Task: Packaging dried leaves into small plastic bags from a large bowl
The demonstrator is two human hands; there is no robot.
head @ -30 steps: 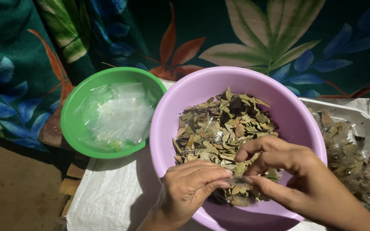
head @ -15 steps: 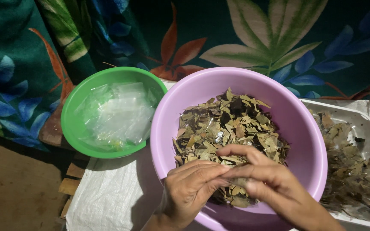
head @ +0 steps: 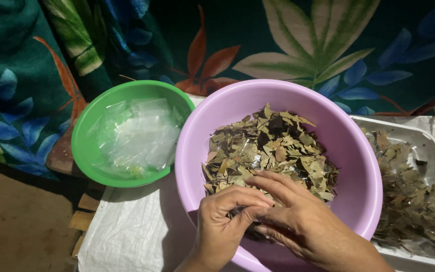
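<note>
Green bowl, left: we see clear bags in it. Pink bowl, centre: dry leaves. Left hand pinched on something small at the near rim; right hand just beside, fingers loosely together on the leaves, which lie straight ahead. Tray, right.

Dry brown leaves heaped in lilac bowl.

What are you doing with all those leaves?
A person's two hands meet over the near side of a round lilac plastic bowl heaped with dry brownish leaf pieces. The left hand pinches something small I cannot make out, and the right hand lies against it. A green plastic bowl of clear plastic bags sits alongside, and a white tray holds more leaves.
</note>
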